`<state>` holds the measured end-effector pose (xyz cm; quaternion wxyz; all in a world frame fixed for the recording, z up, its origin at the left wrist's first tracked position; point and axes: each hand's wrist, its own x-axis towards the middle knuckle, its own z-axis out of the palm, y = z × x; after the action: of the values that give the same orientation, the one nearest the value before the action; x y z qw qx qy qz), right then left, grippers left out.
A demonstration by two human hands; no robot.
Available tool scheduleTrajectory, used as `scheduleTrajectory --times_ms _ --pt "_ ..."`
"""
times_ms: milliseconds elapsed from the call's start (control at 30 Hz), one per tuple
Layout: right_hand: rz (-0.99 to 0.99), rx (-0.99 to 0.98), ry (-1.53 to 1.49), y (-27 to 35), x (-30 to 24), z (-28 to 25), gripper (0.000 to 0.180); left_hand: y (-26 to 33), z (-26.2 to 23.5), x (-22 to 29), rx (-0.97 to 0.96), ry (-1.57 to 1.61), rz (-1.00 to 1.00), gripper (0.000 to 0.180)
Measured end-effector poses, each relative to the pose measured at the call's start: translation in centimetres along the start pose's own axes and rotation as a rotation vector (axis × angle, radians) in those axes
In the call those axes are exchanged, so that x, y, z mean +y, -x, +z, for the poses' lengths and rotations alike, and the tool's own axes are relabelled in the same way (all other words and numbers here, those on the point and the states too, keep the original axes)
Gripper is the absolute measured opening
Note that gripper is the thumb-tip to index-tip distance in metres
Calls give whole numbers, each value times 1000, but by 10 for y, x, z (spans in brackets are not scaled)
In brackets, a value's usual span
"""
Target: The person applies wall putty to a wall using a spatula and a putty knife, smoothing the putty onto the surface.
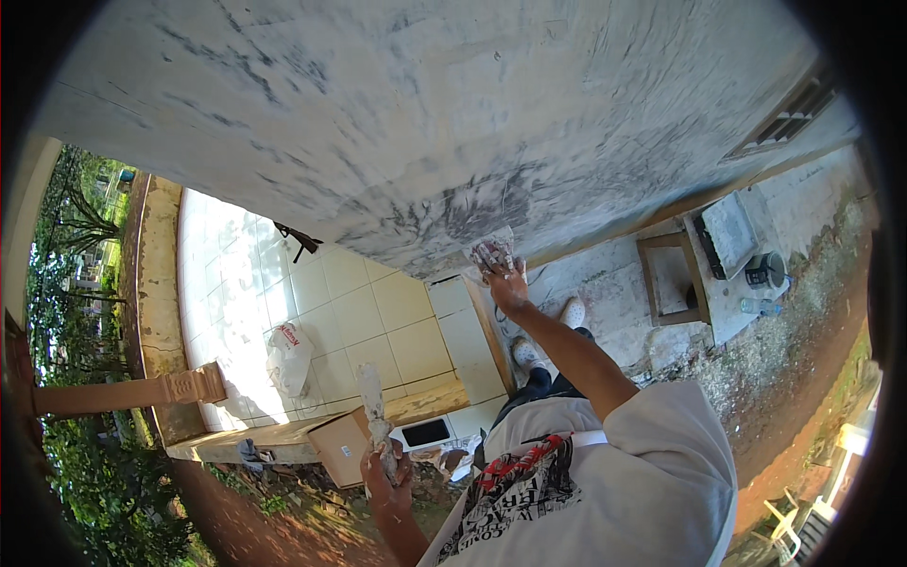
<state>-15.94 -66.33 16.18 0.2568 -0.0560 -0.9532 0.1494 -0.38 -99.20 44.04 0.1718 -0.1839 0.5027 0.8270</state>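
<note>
Here we press a putty knife [492, 253] w/ our right hand [508, 288] onto the far grey wall [425, 123]. Left hand [387, 470], near & low, grips a plaster-caked trowel [371, 402]; hands well apart.

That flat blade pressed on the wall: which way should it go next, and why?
Probably a short drag on across the wall. The right hand holds the scraper flat against a grey, streaky patch that looks unfinished, while the left hand keeps a second coated tool away.

Brown cardboard box [340, 444] beside dark flat screen [426, 433]; white plastic bag [288, 357] on tiles.
</note>
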Motion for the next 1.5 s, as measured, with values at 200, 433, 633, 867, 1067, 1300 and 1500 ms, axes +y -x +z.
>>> scheduleTrajectory --times_ms 200,433,633,867,1067,1300,1500 --pt "-17 97 -129 -36 -48 -91 47 10 -8 4 44 -73 -16 40" --pt "-20 312 13 -105 -17 -144 53 1 -2 8 99 0 13 44" --pt "-33 93 -90 -32 45 -46 43 6 1 14 169 -24 -23 40" --pt "127 -24 -10 46 95 38 40 1 4 11 234 -81 -87 30" --pt "1685 182 -1240 33 113 65 31 2 23 12 156 -87 -61 44" --pt "1665 201 -1790 -52 66 29 23 2 16 11 125 -118 -79 46" --pt "1590 318 -2152 18 56 32 34 -1 13 9 189 -42 -34 44"
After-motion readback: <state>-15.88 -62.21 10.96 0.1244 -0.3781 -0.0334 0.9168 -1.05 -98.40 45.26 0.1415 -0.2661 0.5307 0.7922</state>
